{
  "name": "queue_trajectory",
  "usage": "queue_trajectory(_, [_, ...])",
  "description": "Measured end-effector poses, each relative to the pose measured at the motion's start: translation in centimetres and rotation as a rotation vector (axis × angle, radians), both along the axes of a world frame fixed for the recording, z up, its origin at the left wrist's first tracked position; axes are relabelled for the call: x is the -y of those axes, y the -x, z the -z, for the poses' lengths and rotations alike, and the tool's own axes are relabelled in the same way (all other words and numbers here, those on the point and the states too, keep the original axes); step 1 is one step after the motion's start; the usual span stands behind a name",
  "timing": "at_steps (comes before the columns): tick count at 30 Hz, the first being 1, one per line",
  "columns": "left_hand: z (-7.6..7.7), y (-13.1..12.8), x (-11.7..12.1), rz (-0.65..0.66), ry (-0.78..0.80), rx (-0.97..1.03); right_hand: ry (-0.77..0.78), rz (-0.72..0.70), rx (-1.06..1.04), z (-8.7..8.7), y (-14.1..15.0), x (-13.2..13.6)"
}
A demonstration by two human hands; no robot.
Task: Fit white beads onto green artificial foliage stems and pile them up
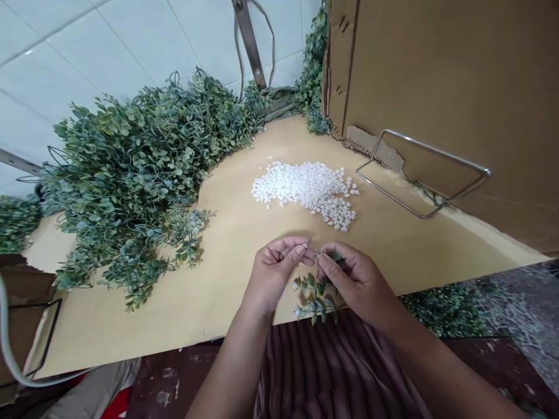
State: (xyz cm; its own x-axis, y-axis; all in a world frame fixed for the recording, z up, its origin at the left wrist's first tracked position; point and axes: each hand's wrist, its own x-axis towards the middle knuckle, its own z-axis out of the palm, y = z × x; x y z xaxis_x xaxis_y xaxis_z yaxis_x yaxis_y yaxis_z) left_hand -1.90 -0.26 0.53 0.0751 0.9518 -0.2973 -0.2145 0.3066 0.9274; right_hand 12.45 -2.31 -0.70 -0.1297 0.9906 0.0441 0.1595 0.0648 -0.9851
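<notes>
1. Right hand [356, 276]: thumb and bent fingers grip a leafy sprig [321, 305] close to one of its tips, presumably to steady that part. The remaining branches hang below the fingers, over the near edge of the counter [231, 233].
2. Left hand [271, 265]: thumb and forefinger pinched together on what appears to be a small white piece [304, 246]; partly covered, so identity not certain. A fingertip pinch would suit something so small.
3. Two lower branch ends of the sprig show pale tips, too small to identify.
4. White pieces [305, 183] lie in a loose, spread pile just beyond both hands; judged convenient for short reaches and single picks.
5. Foliage heap [144, 151] sits on the left side of the counter, against the tiled wall, which probably leaves the middle for handwork.
6. Pose: forearms come in from the near side and converge, left one steeper, right one slanting in from the lower right. Fingertips of the two hands nearly meet; wrists appear raised slightly above the counter.
</notes>
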Motion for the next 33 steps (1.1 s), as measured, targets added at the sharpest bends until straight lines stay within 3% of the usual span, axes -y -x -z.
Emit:
queue_trajectory(8, [0.7, 0.1, 0.6, -0.019, -0.028, 0.059, 0.000, 0.056, -0.044, 0.3, 0.6, 0.3])
queue_trajectory(33, [0.8, 0.1, 0.7, -0.024, 0.002, 0.026, -0.023, 0.154, -0.041, 0.2, 1.1, 0.2])
